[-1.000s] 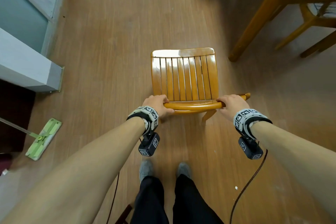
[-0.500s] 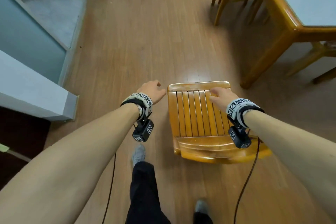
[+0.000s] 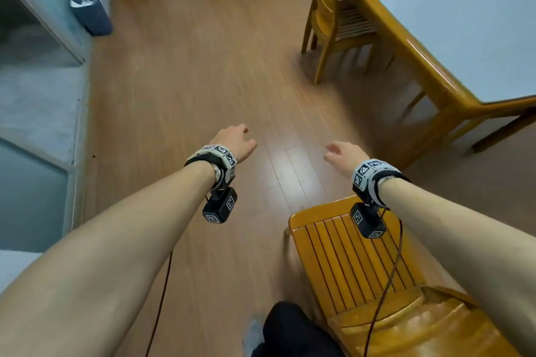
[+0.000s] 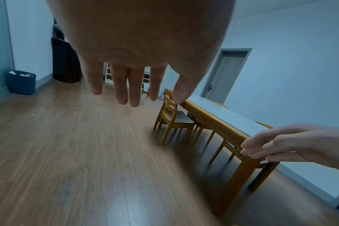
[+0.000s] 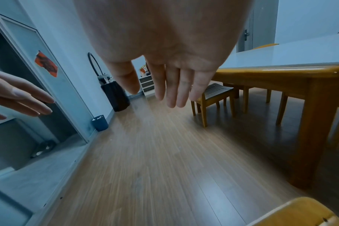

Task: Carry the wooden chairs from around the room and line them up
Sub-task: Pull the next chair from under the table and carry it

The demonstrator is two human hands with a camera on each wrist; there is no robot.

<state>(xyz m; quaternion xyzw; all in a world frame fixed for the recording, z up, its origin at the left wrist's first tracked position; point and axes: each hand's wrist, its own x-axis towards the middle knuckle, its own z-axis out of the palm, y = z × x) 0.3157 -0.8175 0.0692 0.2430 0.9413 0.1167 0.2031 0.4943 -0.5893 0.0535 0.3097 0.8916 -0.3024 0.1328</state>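
A wooden slat-seat chair [image 3: 362, 269] stands on the floor at the lower right, under my right forearm; its front edge [image 5: 300, 214] shows in the right wrist view. My left hand [image 3: 235, 139] and right hand [image 3: 342, 153] both hover over bare floor ahead of that chair, fingers relaxed and holding nothing. The left hand's fingers [image 4: 124, 85] hang straight down, and so do the right hand's fingers [image 5: 172, 88]. Another wooden chair [image 3: 333, 20] is tucked at the table, far right ahead; it also shows as the chair [image 4: 172, 116] in the left wrist view.
A long wooden table [image 3: 435, 72] with a pale top fills the right side. A dark blue bin [image 3: 92, 13] stands by the left wall, beside a glass door frame [image 3: 52, 17]. Wood floor [image 3: 203, 81] runs ahead between them. Cables hang from both wrists.
Both hands let go of the chair's backrest and moved forward past it. I have stepped ahead, so the chair now lies behind my hands at the lower right.
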